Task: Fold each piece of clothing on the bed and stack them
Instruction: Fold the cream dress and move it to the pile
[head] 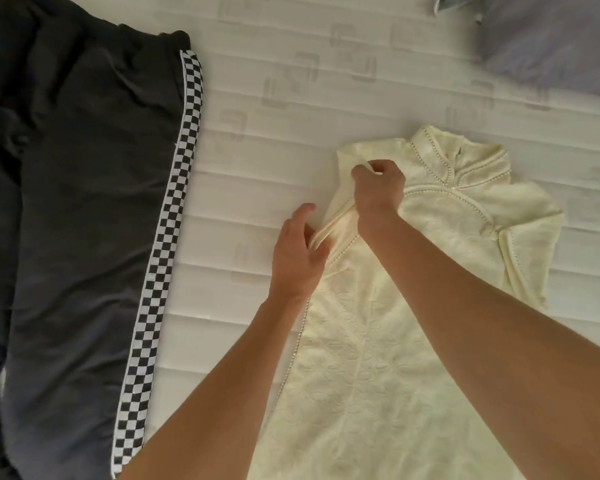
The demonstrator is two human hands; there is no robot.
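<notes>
Pinching the dress (pixel 378 341) sleeve, seemingly, both hands — left (pixel 297 251), right (pixel 378 188) — sat at its far-left shoulder; dress ran near-to-far.

A cream dress (pixel 378 358) with a stand-up collar, embossed leaf pattern and pearl-bead trim lies flat on the bed (pixel 257 168), collar at the far end and skirt running off the near edge, its left sleeve bunched and lifted off the mattress while the right sleeve is folded down along its side. To the left, well apart from it, dark grey trousers (pixel 77 220) with a black-and-white checkered side stripe lie spread out lengthwise, waistband at the far end.
</notes>
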